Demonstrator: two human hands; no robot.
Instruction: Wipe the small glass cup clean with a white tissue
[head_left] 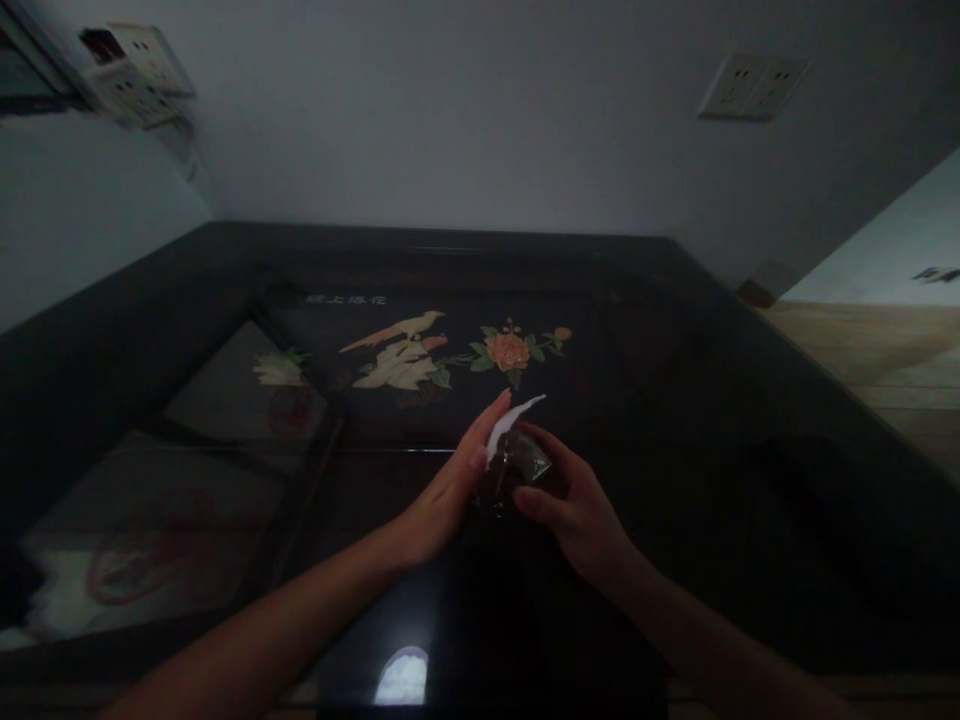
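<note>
My two hands meet over a dark glossy table (675,400) in dim light. My right hand (574,505) is closed round a small clear wrapped packet (521,465) with something dark inside. A white strip (514,418) sticks up from the packet's top. My left hand (450,485) has its fingers stretched out flat and together, pressed against the packet's left side and touching the white strip.
The table top bears an inlaid picture of a pale bird (401,350) and an orange flower (508,350). A glass panel (187,470) lies at the left. Wall sockets (754,88) sit on the grey wall behind. Wooden floor (885,350) shows at the right.
</note>
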